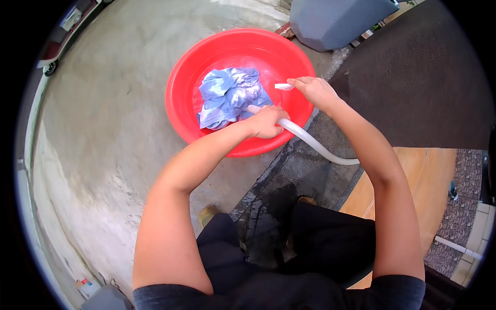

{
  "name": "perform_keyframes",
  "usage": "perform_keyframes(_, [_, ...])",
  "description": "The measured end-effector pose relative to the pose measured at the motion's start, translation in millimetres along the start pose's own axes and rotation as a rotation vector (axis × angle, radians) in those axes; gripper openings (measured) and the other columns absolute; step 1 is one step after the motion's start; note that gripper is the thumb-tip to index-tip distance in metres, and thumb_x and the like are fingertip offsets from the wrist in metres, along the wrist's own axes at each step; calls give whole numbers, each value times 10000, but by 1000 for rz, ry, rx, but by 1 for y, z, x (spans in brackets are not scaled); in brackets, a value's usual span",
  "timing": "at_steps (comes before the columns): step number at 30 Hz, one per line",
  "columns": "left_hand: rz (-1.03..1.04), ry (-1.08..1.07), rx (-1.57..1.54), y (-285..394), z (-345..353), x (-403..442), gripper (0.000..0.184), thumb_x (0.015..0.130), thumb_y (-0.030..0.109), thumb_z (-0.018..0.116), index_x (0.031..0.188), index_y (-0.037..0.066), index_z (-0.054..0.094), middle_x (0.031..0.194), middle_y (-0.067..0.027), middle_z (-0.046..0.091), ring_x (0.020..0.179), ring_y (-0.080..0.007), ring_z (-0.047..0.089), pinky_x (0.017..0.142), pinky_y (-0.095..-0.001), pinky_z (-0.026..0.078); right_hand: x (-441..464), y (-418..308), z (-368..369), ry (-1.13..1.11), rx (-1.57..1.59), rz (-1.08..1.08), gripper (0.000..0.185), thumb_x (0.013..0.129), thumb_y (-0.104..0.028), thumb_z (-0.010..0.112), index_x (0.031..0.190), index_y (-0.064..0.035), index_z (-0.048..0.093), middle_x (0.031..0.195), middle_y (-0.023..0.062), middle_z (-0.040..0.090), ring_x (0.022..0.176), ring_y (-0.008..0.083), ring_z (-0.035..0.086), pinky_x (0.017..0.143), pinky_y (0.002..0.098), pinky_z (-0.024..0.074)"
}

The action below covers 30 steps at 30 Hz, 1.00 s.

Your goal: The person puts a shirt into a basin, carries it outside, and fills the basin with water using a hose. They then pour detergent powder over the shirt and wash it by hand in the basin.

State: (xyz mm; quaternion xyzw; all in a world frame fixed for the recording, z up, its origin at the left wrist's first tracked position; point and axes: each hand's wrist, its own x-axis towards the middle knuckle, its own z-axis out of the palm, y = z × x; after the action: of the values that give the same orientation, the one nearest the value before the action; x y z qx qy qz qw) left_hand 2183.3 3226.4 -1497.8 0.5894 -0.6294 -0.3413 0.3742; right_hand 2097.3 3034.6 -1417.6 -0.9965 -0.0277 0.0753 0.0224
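Holding a flexible translucent white plastic hose (316, 145) over a round red plastic basin (232, 43).
Curling the left hand (267, 123) around the hose near its end, tip directed at a crumpled light-blue cloth with whitish patches (218, 97) inside the basin, left of the middle; cannot tell whether tip and cloth touch. From the grip, trailing over the basin's lower-right rim and under the right forearm. Pinching a small flat white object (283, 86) between thumb and fingers of the right hand (313, 90), above the basin's right side. Working over grey concrete ground (119, 119), beside a large dark-brown flat sheet (418, 82).
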Motion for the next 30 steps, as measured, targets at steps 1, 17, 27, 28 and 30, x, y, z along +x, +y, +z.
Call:
perform_keyframes(1, [-30,-30,55,4,-3,2,316,690,19,558,995,53,632,973,-141,591,1021,-329,523,934,-436,365,2,-1,1,242,67,-24,358,814,-69,496,1162,-89,574,1055,123,637,948,283,633,791,368,518])
perform_keyframes(17, [-118,316,628,-7,-4,14,282,734,79,621,1012,57,577,1015,-141,534,1142,-316,458,1056,-602,212,-2,-1,1,387,890,918,209,926,-157,501,945,49,534,777,143,662,604,171,665,506,292,543])
perform_keyframes(27, [-258,433,470,-28,-1,23,233,748,112,644,956,26,582,1129,-190,497,1159,-362,430,1004,-559,312,-45,-51,23,227,1487,1104,331,1016,-306,291,1114,-26,435,933,155,648,748,199,663,628,304,531])
perform_keyframes(28, [-279,439,446,-28,-1,24,245,744,131,659,951,24,582,1137,-194,494,1158,-367,428,998,-540,329,-53,-58,27,235,1464,1073,335,1017,-318,287,1110,-32,436,935,153,647,752,196,659,640,309,526])
perform_keyframes(30, [-318,400,378,-29,-1,27,287,725,174,692,944,25,581,1152,-201,490,1154,-377,425,983,-501,362,-67,-71,25,254,1383,1067,321,1010,-324,312,1086,-39,438,981,136,625,736,161,637,639,295,515])
